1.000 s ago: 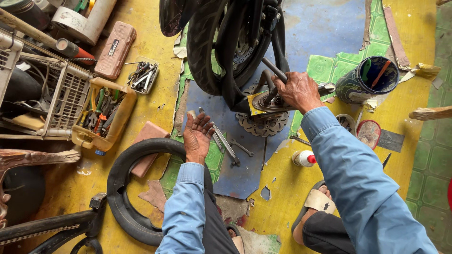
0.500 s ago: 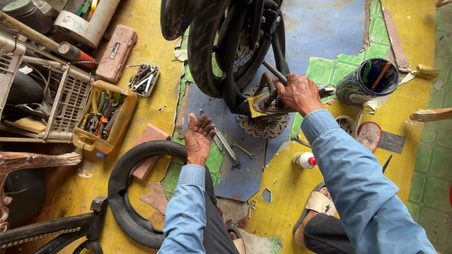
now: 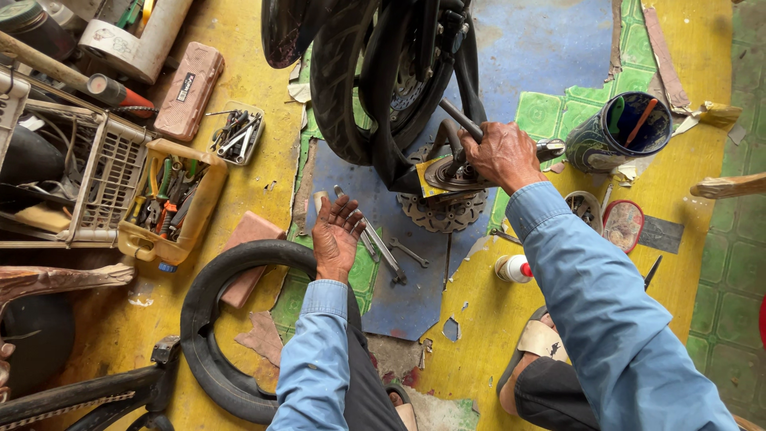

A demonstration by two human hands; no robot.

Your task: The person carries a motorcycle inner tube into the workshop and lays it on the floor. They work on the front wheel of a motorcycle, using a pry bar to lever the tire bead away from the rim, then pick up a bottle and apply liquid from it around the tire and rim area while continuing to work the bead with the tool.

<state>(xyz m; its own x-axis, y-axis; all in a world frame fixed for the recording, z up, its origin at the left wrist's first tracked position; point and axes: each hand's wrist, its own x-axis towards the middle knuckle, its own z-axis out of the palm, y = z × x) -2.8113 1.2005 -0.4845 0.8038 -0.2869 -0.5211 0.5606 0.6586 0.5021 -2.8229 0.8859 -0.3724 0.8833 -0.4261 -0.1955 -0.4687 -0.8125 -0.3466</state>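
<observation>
Nearest you, your left hand [image 3: 335, 236] hovers palm down with fingers spread loosely, holding nothing. Its fingertips are just over the long steel wrenches [image 3: 381, 247] lying on the blue floor patch [image 3: 407, 299]. The wrenches are slim, grey and dull, laid roughly side by side.

A black rubber tube [image 3: 209, 335] curls in a loop to the left of that arm, smooth and matte, with a flat brick-coloured block [image 3: 246, 254] lying partly inside it.

Further out, your right hand [image 3: 501, 153] is closed around a dark metal bar at the wheel hub [image 3: 447, 172], knuckles up, grip tight. The hub is round and steel, sitting on a yellow-edged plate. Just below it lies a drilled brake disc [image 3: 444, 212], grey and toothed at its rim. The black tyre [image 3: 345, 80] stands upright above it, its tread ribbed.

A small white bottle with a red cap [image 3: 512, 269] lies on its side on the yellow floor near your right sleeve.

To the right of the hub stands a dark round can [image 3: 618, 132], open at the top, with a stick inside.

On the left, a yellow plastic tray [image 3: 170, 209] holds mixed hand tools. Beyond it, a clear box of spanners [image 3: 236, 134] lies beside a brown oblong case [image 3: 190, 89] with a small dark label.
</observation>
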